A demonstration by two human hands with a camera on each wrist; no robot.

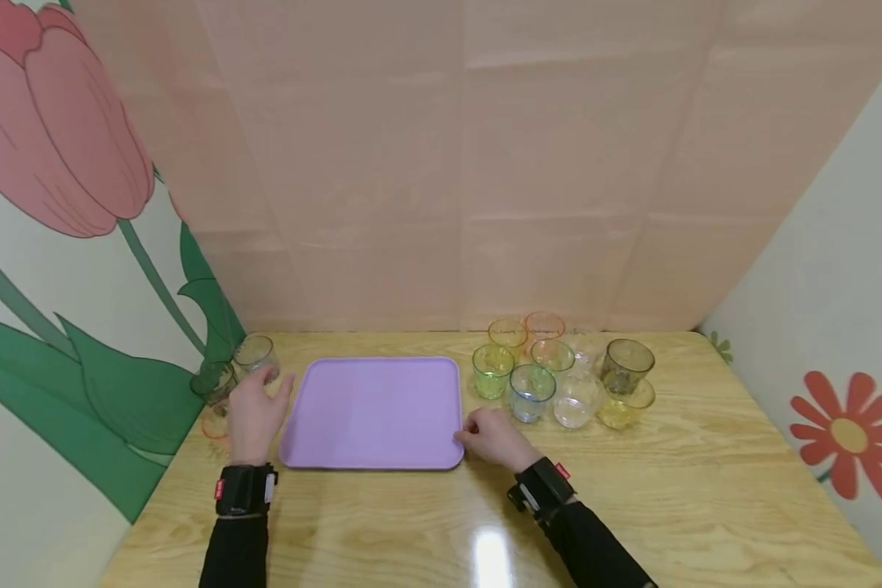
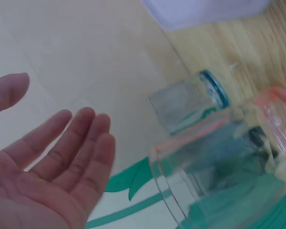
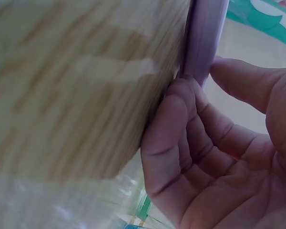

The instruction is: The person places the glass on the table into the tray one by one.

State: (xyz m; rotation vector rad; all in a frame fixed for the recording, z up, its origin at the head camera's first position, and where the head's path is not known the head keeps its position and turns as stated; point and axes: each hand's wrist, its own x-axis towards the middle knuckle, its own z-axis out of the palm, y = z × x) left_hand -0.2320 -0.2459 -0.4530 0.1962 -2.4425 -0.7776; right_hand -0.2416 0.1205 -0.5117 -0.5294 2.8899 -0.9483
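The bench [image 1: 382, 527] supports the purple tray [image 1: 375, 412], laid flat, presumably for level stability. The hands are well apart. On the tray's right edge, near its front corner, the right hand [image 1: 498, 437] pinches the rim, probably to steady it. Left of the tray, the left hand [image 1: 256, 416] extends its fingers, gripping nothing, beside the left glass group [image 1: 256, 354]. The right glass group [image 1: 532, 396] stands clustered right of the tray, likely to save space.

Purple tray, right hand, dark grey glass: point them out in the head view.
Purple tray [image 1: 371, 415]: head view, middle of its flat inner surface.
Right hand [image 1: 496, 438]: head view, back of the hand.
Dark grey glass [image 1: 624, 372]: head view, its side wall.
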